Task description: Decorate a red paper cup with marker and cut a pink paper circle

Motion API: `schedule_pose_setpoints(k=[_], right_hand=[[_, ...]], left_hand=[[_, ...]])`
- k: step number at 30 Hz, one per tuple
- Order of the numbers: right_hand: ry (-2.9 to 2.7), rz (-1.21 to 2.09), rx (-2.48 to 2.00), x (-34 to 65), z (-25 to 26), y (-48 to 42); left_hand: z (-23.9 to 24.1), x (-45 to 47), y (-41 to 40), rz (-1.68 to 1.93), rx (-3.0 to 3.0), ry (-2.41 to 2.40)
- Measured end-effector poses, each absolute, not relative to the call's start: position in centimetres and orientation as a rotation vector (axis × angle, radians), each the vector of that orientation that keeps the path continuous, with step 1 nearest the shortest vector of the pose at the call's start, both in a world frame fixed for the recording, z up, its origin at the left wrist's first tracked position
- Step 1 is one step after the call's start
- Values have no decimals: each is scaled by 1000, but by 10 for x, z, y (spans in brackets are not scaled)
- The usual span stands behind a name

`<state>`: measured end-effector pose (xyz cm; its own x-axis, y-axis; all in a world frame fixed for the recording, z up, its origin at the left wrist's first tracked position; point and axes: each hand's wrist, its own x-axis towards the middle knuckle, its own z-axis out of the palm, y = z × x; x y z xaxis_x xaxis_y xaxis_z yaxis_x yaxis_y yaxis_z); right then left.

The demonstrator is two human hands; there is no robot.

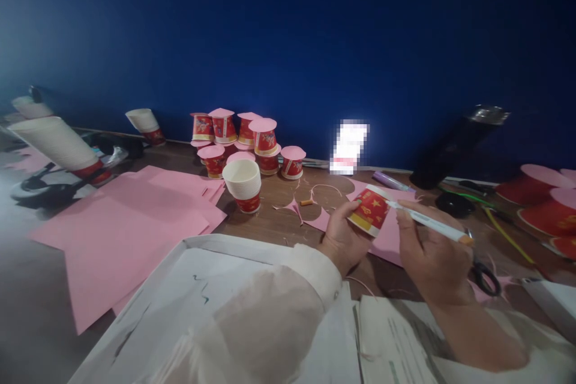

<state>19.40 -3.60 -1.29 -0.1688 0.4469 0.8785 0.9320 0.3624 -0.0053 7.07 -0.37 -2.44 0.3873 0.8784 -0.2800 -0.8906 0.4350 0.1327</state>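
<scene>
My left hand (342,239) is closed around a red paper cup (371,211) with yellow stars, held mouth-down on a pink paper sheet (389,240). My right hand (427,252) grips a white marker pen (429,223) with an orange end, its tip touching the cup's base edge. A white sleeve covers my left forearm.
A stack of white-lined red cups (243,185) stands mid-table. Behind it is a cluster of upturned cups with pink lids (252,141). Large pink sheets (130,222) lie left, black scissors (485,275) right, white papers (234,312) near me, a dark bottle (459,144) back right.
</scene>
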Motion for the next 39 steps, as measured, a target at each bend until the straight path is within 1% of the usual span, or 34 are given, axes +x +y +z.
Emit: schedule_pose_setpoints(k=[21,28,39], right_hand=[[-1795,-680,-1189,189,-13,-38],[-1814,-750,-1141,185,-11,-39],[-1823,-739,-1147,184,-14,-39]], left_hand=[[-27,73,2,1154,-93,323],[-24,72,2,1145,-115,357],[-20,70,0,1141,-116,386]])
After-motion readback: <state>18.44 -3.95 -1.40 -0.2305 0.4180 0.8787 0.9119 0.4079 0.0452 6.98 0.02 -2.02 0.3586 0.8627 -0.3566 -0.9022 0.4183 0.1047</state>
